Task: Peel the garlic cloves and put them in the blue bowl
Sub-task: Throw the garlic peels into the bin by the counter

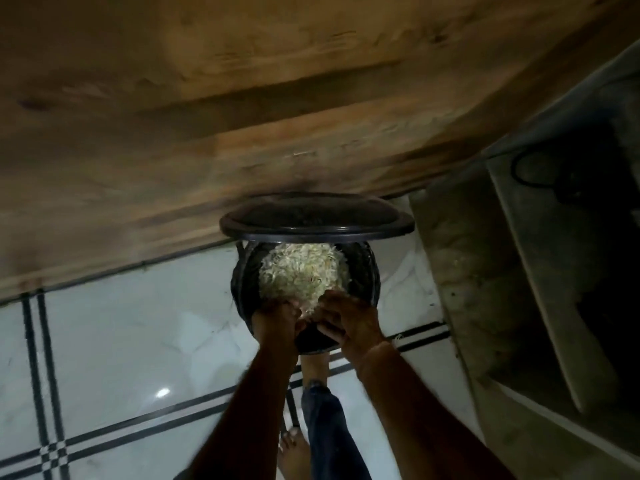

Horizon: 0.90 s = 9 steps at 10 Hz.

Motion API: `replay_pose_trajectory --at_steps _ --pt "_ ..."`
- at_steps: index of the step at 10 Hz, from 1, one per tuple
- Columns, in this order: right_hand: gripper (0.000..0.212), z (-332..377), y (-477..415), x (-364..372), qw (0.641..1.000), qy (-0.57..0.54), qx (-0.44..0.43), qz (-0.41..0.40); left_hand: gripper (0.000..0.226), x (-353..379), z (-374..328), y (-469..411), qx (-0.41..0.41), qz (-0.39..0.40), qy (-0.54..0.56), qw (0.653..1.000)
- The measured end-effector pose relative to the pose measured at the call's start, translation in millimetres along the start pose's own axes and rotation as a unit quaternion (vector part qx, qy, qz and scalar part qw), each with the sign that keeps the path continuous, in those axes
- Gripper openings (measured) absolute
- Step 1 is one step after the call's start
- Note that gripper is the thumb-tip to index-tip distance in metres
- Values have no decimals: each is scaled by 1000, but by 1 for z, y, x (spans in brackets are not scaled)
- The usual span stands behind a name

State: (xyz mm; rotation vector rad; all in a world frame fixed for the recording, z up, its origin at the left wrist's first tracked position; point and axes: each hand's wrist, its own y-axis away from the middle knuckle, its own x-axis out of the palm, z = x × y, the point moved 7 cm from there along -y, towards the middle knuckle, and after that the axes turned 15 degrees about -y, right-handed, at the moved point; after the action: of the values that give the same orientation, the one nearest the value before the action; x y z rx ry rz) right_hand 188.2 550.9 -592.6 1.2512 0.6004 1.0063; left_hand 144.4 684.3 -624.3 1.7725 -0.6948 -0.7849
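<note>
A round black bin (372, 271) stands on the floor with its lid (317, 216) raised. It is heaped with pale garlic peels (301, 271). My left hand (277, 320) and my right hand (349, 320) hang close together over the bin's near rim. A few pale peels show between them. The right hand's fingers are loosely bent and point down into the bin. The left hand's fingers are hidden behind its back. The frame is dim and blurred. No blue bowl and no whole cloves are in view.
A brown wooden panel (207, 116) fills the top of the view behind the bin. White floor tiles (138, 334) with black lines lie below. A grey stone ledge (519, 271) runs along the right. My bare foot (313, 368) is at the bin's base.
</note>
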Motion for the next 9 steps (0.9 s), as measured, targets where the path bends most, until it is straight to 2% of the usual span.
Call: replay_pose_trajectory --at_steps 1,2,3,4,5,6,7,8,9 --pt "11 7 6 6 997 66 -26 -19 12 1 6 4 3 -18 -47 999" --pt "23 12 7 12 996 52 -68 -5 18 0 1 7 55 -42 -115 991" --pt "26 4 1 18 1000 9 -10 -13 27 11 -14 21 179 -12 -173 968" --pt "23 4 12 40 998 -33 31 45 42 22 -24 32 254 -8 -328 910" --pt "30 10 26 36 995 31 -62 72 44 25 -3 24 49 36 -430 901" --pt "37 -3 35 29 980 169 -68 83 30 41 -27 79 -44 31 21 998" --pt "77 3 57 11 917 -374 137 0 50 22 -18 64 158 66 -317 933" --pt "58 76 124 11 971 -67 -199 113 85 -11 -2 63 173 30 -416 892" --pt "29 84 202 6 970 69 -199 125 61 -25 -35 185 256 0 -493 832"
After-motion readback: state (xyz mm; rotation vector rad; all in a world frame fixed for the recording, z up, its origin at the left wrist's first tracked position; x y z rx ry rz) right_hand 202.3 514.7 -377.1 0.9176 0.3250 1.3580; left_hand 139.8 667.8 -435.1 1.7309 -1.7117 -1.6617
